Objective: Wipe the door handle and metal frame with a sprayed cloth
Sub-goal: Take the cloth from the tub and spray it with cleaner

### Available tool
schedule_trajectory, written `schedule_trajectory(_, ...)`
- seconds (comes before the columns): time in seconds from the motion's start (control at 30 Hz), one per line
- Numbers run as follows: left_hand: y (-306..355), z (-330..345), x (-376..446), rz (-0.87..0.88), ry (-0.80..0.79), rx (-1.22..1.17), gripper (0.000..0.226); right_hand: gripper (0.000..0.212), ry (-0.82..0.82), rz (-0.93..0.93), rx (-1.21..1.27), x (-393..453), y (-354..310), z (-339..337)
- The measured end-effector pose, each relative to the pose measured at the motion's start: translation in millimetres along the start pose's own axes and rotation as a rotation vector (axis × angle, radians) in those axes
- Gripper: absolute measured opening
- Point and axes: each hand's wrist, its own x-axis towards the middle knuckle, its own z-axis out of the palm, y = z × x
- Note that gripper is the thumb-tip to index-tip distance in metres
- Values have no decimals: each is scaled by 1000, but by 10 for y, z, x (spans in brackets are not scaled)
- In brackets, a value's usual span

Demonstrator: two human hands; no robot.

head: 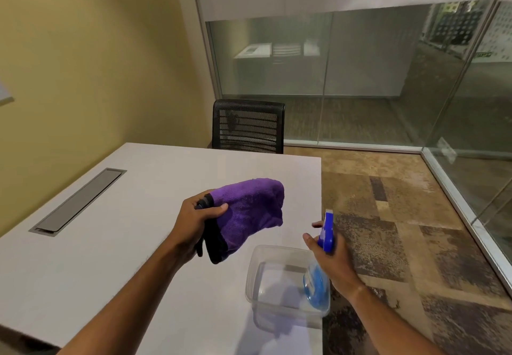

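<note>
I see a white table (138, 188) filling the lower left of the head view; a grey cable-tray lid (79, 202) is set flush into its surface near the yellow wall (97, 49). Glass partitions with metal frame (374, 148) enclose the far and right sides; patterned carpet (401, 216) covers the floor between them and the table. A black mesh chair (248, 126) stands at the table's far edge. A clear plastic container (279, 285) sits at the table's near right corner. The purple cloth (249, 213), edged in black, is held above the table; my left hand (198, 221) grips its bunched end, fingers clenched around it, thumb on top. The spray bottle (322, 260), blue head and blue liquid, is over the container; my right hand (332, 260) grasps its neck, nozzle towards the cloth, apart from it. I see no door handle.
</note>
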Motion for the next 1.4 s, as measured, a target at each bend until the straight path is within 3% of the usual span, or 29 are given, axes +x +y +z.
schedule_trajectory(0.33,224,80,21,82,-7,-23,24,19,-355,-141,-25,-38,-1394,-111)
schedule_trajectory(0.63,406,210,-37,166,-2,0,22,28,-579,24,-117,-435,-1673,63)
schedule_trajectory(0.97,514,269,-115,210,0,16,24,13,-519,-3,-124,-531,-1840,300)
schedule_trajectory(1.13,562,227,-144,233,-11,-17,21,32,-437,53,-126,-409,-1887,209)
schedule_trajectory(1.23,580,202,-153,232,12,-40,23,20,-353,95,-105,-323,-1886,106)
schedule_trajectory(1.4,596,176,-150,213,37,-60,20,21,-294,144,-127,-201,-1859,-26)
